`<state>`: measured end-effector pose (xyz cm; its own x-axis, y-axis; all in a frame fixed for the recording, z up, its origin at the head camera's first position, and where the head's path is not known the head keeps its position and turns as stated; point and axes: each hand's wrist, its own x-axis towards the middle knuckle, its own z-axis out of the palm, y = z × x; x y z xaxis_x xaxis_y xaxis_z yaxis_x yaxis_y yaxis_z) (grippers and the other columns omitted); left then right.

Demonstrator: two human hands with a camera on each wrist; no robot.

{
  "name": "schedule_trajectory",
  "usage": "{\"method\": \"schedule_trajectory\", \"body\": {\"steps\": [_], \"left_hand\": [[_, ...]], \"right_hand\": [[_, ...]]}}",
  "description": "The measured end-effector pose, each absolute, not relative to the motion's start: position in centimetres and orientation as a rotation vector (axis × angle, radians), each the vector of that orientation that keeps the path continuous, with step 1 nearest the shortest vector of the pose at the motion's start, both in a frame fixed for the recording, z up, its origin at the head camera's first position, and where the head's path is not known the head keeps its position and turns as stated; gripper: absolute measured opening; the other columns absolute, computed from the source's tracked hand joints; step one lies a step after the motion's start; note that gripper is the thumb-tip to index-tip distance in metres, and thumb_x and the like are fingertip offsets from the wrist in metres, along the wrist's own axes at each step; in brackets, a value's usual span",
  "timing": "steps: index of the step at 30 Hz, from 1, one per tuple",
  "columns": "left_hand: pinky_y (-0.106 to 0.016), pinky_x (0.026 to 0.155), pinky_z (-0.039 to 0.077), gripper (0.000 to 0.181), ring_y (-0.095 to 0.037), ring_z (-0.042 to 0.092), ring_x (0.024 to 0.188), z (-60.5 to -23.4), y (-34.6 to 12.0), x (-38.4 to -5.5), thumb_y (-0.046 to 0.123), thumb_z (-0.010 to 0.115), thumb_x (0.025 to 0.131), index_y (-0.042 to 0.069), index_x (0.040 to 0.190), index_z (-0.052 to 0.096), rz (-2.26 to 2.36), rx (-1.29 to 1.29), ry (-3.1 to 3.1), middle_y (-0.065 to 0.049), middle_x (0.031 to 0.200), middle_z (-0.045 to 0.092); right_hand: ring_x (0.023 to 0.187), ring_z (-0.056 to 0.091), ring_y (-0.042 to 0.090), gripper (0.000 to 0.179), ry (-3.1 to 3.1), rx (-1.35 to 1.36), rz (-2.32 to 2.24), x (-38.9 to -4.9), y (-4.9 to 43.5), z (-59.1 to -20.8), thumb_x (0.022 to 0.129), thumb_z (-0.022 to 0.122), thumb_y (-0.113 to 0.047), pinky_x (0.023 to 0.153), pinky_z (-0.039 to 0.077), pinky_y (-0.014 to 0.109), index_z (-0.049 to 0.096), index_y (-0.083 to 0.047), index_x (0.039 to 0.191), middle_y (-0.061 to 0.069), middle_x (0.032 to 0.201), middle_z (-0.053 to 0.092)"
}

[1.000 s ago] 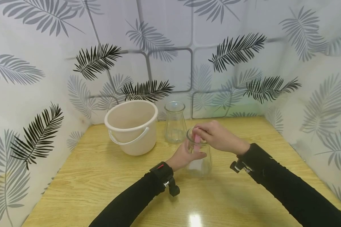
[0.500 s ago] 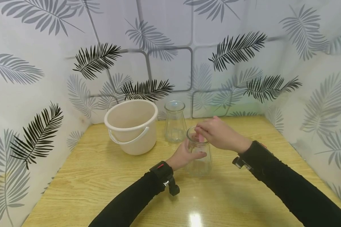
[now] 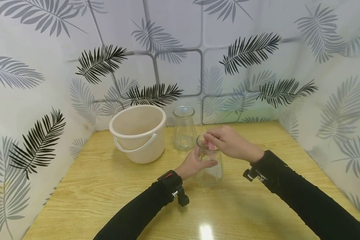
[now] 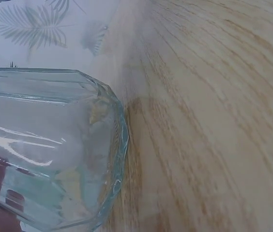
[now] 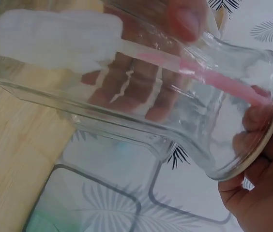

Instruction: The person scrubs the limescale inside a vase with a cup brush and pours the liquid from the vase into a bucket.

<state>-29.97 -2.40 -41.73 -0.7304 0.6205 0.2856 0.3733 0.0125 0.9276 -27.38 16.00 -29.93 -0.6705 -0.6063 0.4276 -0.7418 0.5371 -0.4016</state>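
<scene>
A clear glass vase with a flared rim stands on the wooden table. My left hand grips it from the left side, thumb across the front and fingers behind the glass. At the mouth, my right hand holds the pink handle of a bottle brush, with some fingertips inside the rim. The brush's white sponge head lies inside the vase, low in the body, as the right wrist view shows through the glass. In the left wrist view the faceted glass base meets the tabletop.
A second glass vase of the same shape stands behind, toward the wall. Left of it is a cream bucket with its white handle hanging down in front. Leaf-patterned sheeting closes off the back and sides of the table.
My right hand shifts slightly right, then back left, and the brush handle moves within the vase's mouth. The left hand and the vase stay in place.
</scene>
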Motion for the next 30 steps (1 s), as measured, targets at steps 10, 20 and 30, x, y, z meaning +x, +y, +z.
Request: {"method": "schedule_trajectory", "body": {"steps": [10, 20, 30], "left_hand": [[-0.05, 0.118, 0.029, 0.077, -0.014, 0.04, 0.142, -41.8, -2.5, -29.7, 0.031, 0.073, 0.092, 0.042, 0.153, 0.027, 1.785, 1.006, 2.107, 0.014, 0.155, 0.038], [-0.052, 0.118, 0.028, 0.072, -0.016, 0.037, 0.144, -41.7, -2.3, -29.7, 0.028, 0.075, 0.09, 0.032, 0.149, 0.034, 1.82, 0.913, 2.114, 0.004, 0.153, 0.041], [-0.05, 0.112, 0.036, 0.066, -0.015, 0.051, 0.128, -41.8, -2.3, -29.7, 0.027, 0.075, 0.09, 0.031, 0.145, 0.038, 1.817, 0.919, 2.129, 0.005, 0.142, 0.049]], "right_hand": [[0.059, 0.041, 0.007, 0.024, -2.429, 1.161, 0.809, -27.8, 15.3, -30.4, 0.105, 0.053, -0.011, 0.059, 0.039, 0.025, 0.07, -0.009, 0.088, -0.002, 0.068, 0.058], [0.074, 0.062, 0.015, 0.012, -2.362, 1.084, 0.462, -27.9, 15.9, -30.4, 0.1, 0.061, -0.013, 0.075, 0.036, 0.035, 0.071, -0.009, 0.094, 0.001, 0.085, 0.072], [0.065, 0.052, 0.009, 0.029, -2.517, 1.139, 0.47, -27.6, 16.3, -29.3, 0.105, 0.053, -0.018, 0.079, 0.037, 0.039, 0.062, -0.013, 0.078, -0.01, 0.066, 0.054]]}}
